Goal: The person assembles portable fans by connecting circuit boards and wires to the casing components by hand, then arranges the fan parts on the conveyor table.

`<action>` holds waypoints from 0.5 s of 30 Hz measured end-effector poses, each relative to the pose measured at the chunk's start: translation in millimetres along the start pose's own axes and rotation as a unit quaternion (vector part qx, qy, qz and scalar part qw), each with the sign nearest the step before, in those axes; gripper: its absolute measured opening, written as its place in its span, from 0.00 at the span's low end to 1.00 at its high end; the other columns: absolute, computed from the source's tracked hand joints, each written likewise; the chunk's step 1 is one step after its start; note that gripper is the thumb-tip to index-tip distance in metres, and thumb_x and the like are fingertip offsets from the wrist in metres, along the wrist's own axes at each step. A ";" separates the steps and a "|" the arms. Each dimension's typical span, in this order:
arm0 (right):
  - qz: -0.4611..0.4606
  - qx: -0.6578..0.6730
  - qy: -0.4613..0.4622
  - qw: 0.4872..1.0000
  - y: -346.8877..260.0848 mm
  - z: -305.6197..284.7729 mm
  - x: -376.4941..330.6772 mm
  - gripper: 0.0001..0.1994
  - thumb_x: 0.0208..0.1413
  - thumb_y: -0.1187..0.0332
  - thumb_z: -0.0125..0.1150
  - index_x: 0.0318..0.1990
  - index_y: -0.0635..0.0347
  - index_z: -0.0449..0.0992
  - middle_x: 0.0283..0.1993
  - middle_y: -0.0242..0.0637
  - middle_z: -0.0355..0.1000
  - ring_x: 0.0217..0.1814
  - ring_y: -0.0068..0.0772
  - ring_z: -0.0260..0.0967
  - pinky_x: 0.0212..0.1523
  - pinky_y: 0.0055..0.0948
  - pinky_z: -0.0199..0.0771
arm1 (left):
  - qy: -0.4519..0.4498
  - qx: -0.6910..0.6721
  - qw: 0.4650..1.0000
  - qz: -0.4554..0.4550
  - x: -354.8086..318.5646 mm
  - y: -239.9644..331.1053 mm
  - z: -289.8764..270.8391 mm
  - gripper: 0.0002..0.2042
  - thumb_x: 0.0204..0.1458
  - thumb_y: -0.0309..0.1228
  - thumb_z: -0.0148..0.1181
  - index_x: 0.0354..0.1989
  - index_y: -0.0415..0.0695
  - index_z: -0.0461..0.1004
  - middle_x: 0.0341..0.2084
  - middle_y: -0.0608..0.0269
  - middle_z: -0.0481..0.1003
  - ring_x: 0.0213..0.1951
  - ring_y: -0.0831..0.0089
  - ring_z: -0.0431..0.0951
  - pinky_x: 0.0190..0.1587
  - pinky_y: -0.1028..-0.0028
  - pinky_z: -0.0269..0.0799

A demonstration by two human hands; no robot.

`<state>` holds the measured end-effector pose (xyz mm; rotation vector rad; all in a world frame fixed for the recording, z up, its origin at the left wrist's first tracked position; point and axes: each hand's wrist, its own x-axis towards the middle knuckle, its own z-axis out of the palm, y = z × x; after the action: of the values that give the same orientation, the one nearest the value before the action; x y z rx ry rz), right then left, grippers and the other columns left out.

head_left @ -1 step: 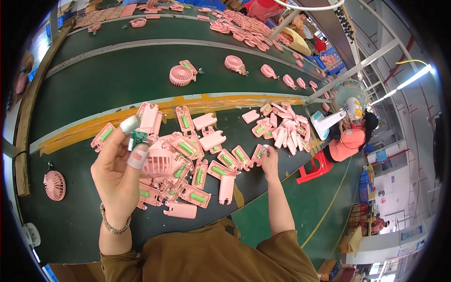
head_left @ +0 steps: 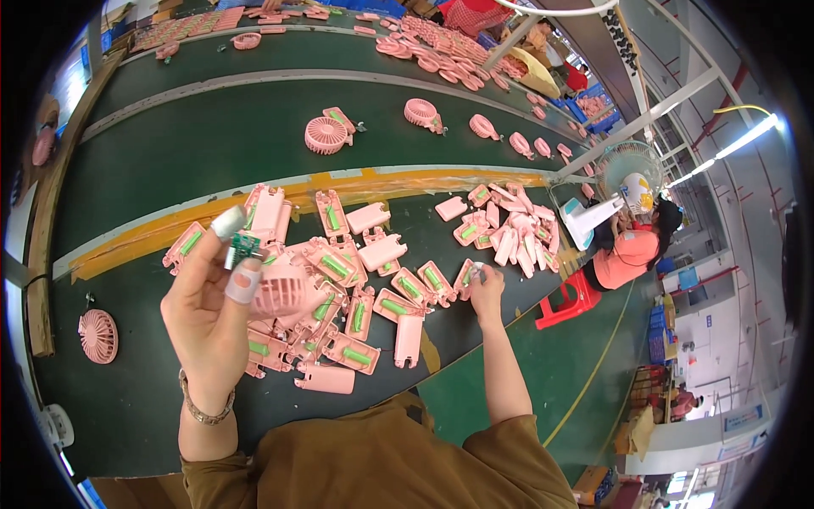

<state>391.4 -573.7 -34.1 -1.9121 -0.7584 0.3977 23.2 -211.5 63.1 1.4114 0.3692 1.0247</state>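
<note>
L hand point(head_left: 202, 316) clamps circuit board point(head_left: 245, 247) btwn fingers, prob. light, fragile: hold edges; fan point(head_left: 282, 293), 5 o'clock, likely stiff. R hand point(head_left: 487, 299), 3 o'clock, touches shell point(head_left: 463, 278); can't tell finger grip.

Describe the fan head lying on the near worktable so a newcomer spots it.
On the near worktable, look left of the person's left hand. Near the wooden beam lies the pink fan head: round and slatted, unlike the oblong handle shells.
</note>
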 end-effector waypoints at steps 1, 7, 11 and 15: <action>0.005 0.008 0.003 1.000 2.3 -0.9 -4.9 0.15 0.72 0.70 0.74 0.60 0.63 0.79 0.46 0.40 0.83 0.40 0.30 0.78 0.42 0.30 0.80 | 0.014 0.009 1.000 -0.006 0.5 0.7 1.1 0.30 0.72 0.19 0.72 0.80 0.28 0.73 0.66 0.54 0.84 0.60 0.75 0.83 0.66 0.71 0.83; 0.024 0.065 0.042 0.997 7.5 -8.6 -29.3 0.13 0.74 0.71 0.72 0.61 0.63 0.78 0.46 0.40 0.85 0.39 0.27 0.77 0.41 0.28 0.79 | -0.012 0.057 0.998 0.009 8.4 2.9 -3.1 0.34 0.71 0.21 0.74 0.84 0.31 0.70 0.68 0.55 0.82 0.58 0.77 0.81 0.64 0.73 0.79; 0.031 0.098 0.097 0.990 12.6 -18.6 -35.2 0.13 0.76 0.71 0.70 0.61 0.63 0.78 0.45 0.39 0.85 0.38 0.25 0.77 0.40 0.27 0.78 | -0.007 0.099 0.995 0.010 13.3 10.6 12.6 0.33 0.75 0.23 0.69 0.85 0.34 0.66 0.67 0.53 0.84 0.59 0.74 0.83 0.64 0.72 0.80; 0.035 0.130 0.135 0.982 13.0 -16.0 -24.6 0.12 0.78 0.71 0.69 0.62 0.62 0.77 0.45 0.39 0.86 0.37 0.24 0.76 0.39 0.26 0.78 | 0.072 0.333 0.939 -0.046 13.4 10.3 2.9 0.24 0.84 0.32 0.57 0.82 0.37 0.67 0.62 0.45 0.89 0.60 0.62 0.91 0.62 0.65 0.83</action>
<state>386.5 -604.9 -39.9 -1.7040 -0.4377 0.2597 28.9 -204.7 77.8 1.8980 0.9491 0.9679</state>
